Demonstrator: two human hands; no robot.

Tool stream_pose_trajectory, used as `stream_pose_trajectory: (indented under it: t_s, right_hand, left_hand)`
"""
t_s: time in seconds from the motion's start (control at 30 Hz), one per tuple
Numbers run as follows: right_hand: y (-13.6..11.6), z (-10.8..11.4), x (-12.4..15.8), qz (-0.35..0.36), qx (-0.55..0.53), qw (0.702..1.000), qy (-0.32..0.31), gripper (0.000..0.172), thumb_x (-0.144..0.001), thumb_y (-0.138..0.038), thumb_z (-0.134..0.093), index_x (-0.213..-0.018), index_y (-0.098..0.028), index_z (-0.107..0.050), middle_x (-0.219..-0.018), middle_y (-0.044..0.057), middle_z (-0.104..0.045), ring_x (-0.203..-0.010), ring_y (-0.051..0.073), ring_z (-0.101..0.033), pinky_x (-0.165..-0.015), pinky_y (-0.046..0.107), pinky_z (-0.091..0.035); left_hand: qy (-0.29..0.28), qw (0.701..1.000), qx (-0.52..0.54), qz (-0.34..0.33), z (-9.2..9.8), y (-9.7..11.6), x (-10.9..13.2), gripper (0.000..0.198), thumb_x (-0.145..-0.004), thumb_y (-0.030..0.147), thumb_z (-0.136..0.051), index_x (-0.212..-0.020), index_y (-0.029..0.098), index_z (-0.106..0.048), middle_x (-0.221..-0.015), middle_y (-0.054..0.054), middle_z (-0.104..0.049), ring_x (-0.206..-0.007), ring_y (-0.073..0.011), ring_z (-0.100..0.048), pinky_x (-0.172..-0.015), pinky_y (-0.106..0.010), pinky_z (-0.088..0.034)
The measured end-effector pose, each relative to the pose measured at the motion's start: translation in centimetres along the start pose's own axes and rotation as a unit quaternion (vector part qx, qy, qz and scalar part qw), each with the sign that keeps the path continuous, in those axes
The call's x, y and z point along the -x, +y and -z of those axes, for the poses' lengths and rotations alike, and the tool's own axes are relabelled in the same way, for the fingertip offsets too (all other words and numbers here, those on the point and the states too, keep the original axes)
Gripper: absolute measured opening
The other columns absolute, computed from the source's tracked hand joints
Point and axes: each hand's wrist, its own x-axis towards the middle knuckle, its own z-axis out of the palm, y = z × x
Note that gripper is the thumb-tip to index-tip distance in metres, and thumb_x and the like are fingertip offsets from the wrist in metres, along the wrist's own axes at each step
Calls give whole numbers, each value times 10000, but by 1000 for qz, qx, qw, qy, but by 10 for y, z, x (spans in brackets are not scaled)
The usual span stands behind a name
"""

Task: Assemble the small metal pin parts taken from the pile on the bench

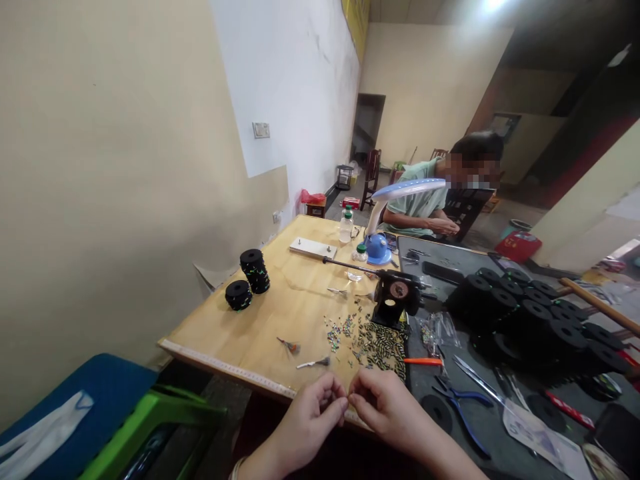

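My left hand [310, 417] and my right hand [383, 403] meet at the near edge of the wooden table [260, 320], fingertips pinched together around something too small to make out. Just beyond them lies a scatter of small beads and metal pieces [370, 340]. A small tasselled piece [315, 363] and another one [289, 345] lie on the wood to the left of the scatter. A black hand-crank winder [395, 300] stands behind the beads.
Black spools [250, 277] stand at the left of the table, and many more [530, 313] on the dark mat at right. Blue pliers [463, 403], scissors [477, 377] and an orange tool [423, 361] lie near my right hand. Another person [430, 200] sits at the far end by a blue lamp [377, 247].
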Motion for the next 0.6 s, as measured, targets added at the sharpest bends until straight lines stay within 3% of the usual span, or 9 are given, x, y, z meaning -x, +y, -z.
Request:
stream_pose_trajectory:
  t_s: [0.27, 0.47, 0.6]
  right_hand:
    - [-2, 0, 1, -4, -31, 999, -9, 111, -779, -136, -520, -692, -157, -586, -582, -27, -551, -538, 99, -469, -508, 187, -305]
    - [-1, 4, 4, -3, -56, 998, -20, 149, -775, -105, -497, -842, -163, -616, -627, -30, -562, -583, 108, -495, -551, 189, -343]
    - [2, 5, 5, -2, -53, 999, -10, 153, -735, -64, -479, -790, -171, -574, -619, -42, -525, -581, 106, -468, -551, 194, -332]
  left_hand:
    - [-54, 998, 12, 28, 2, -7, 3, 283, -864, 443, -519, -791, 176, -464, -616, 30, -507, -493, -79, -379, -464, -202, -275]
    - [-40, 998, 33, 43, 3, -5, 4, 369, -826, 538, -531, -788, 180, -451, -612, 30, -511, -473, -71, -371, -447, -199, -264]
    - [-34, 998, 25, 49, 5, -3, 4, 379, -823, 547, -529, -793, 178, -451, -605, 39, -497, -479, -72, -368, -452, -200, -265]
